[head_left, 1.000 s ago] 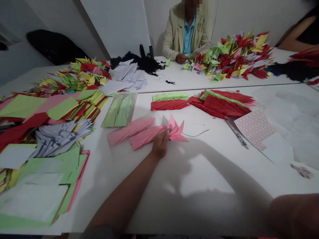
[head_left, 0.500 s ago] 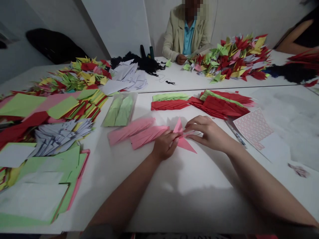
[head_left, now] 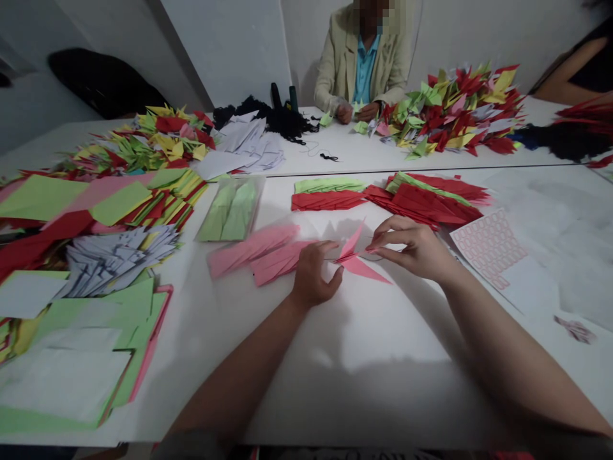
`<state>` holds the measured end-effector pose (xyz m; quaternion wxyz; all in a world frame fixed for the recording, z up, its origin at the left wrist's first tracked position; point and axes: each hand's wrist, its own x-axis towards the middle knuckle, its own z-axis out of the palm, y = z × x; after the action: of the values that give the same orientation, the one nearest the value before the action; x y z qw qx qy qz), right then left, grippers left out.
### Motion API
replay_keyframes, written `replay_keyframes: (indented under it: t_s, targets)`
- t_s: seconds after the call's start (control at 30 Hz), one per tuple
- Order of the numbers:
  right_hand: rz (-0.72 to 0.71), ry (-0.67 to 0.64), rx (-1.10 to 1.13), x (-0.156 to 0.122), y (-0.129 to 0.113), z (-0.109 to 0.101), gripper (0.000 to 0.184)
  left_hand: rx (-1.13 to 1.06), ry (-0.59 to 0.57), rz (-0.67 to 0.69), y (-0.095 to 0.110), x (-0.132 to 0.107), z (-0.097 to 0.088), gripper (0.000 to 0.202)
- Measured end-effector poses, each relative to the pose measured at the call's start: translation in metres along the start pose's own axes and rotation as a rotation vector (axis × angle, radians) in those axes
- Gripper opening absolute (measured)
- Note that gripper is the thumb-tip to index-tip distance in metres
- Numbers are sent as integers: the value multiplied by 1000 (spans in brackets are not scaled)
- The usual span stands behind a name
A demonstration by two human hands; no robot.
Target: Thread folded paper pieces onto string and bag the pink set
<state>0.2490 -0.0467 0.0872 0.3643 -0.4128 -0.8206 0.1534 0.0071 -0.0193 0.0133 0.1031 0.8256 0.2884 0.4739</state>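
Observation:
A pink folded paper crane (head_left: 359,260) lies on the white table (head_left: 383,345) between my hands. My left hand (head_left: 313,275) is curled, its fingertips pinched on the crane's left side. My right hand (head_left: 412,246) pinches the crane's right side with thumb and forefinger, the other fingers bent. A thin dark thread runs by the crane between the hands. Just left of my left hand lie pink folded paper strips (head_left: 261,252).
Red and green folded strips (head_left: 402,195) lie beyond my hands, a sticker sheet (head_left: 488,246) and pen (head_left: 454,259) to the right. Stacks of coloured paper (head_left: 96,211) fill the left. Across the table a person in a beige jacket (head_left: 345,61) folds paper beside a crane pile (head_left: 454,105).
My right hand came in from the right and took the crane's right side. The crane turned and shifted slightly right between both hands.

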Motion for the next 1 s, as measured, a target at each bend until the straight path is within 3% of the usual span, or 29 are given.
replay_keyframes:
  t_s: [0.17, 0.43, 1.0]
  targets:
    - [38, 9, 51, -2, 8, -5, 12, 170, 68, -6, -6, -1, 5, 3]
    - [-124, -54, -140, 0, 7, -4, 12, 213, 26, 4, -6, -2, 5, 3]
    - [-168, -129, -372, -2, 1, 16, 16, 69, -7, 34, -6, -6, 10, 3]
